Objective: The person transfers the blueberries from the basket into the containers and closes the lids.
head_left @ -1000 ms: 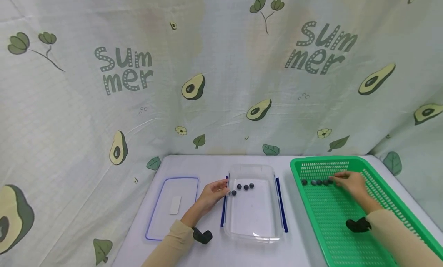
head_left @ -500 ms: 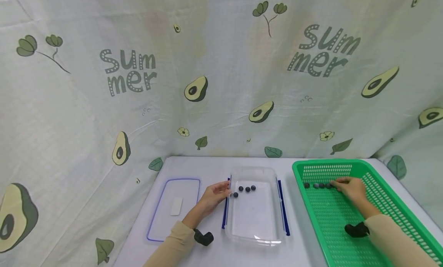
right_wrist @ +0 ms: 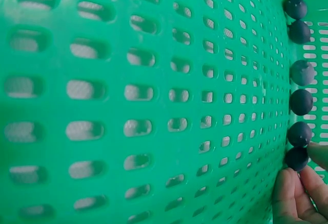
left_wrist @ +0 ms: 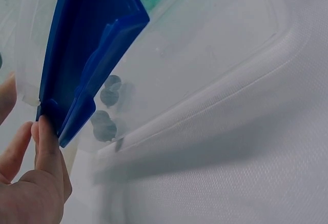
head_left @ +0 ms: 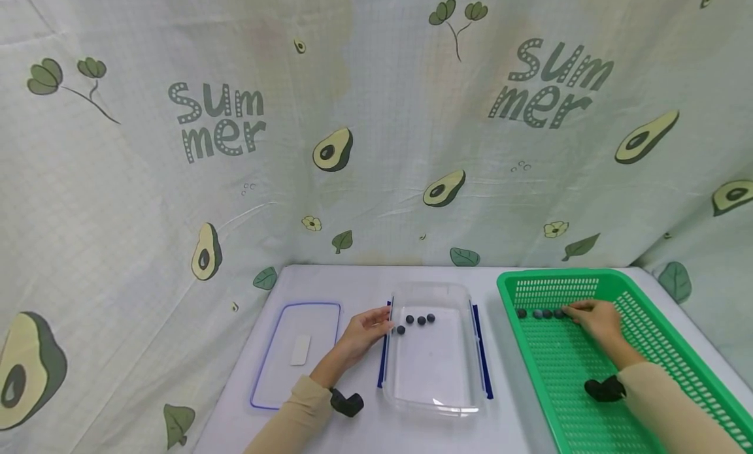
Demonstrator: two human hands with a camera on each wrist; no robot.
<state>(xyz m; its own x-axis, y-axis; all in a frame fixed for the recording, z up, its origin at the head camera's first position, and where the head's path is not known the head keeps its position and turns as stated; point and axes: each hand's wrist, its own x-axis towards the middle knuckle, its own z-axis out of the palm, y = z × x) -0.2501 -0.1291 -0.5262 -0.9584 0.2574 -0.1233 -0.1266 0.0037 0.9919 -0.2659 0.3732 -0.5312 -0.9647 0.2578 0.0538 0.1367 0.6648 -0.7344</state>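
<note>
In the head view my left hand [head_left: 360, 336] holds the left side of a clear plastic container [head_left: 432, 375]. The left wrist view has the fingertips [left_wrist: 47, 131] against its hanging blue latch [left_wrist: 95, 44]. Several blueberries [head_left: 421, 321] lie in the container's far half. Over at the right, my right hand [head_left: 600, 320] reaches into a green basket [head_left: 532, 362]. Thumb and fingers pinch a blueberry [right_wrist: 296, 158], the nearest one of a row along the basket's far wall. The other blueberries of that row [right_wrist: 301, 102] sit beyond the fingertips.
A clear lid [head_left: 276, 369] with a blue edge lies flat left of the container, a white rectangular piece [head_left: 300, 349] on it. The container's right latch [head_left: 484, 356] spreads outward. A printed cloth [head_left: 376, 127] hangs behind the white table [head_left: 353, 274].
The camera view has shifted slightly. Against the basket, the right hand has drawn a little nearer to the row's blueberries. The left hand keeps its place on the container.
</note>
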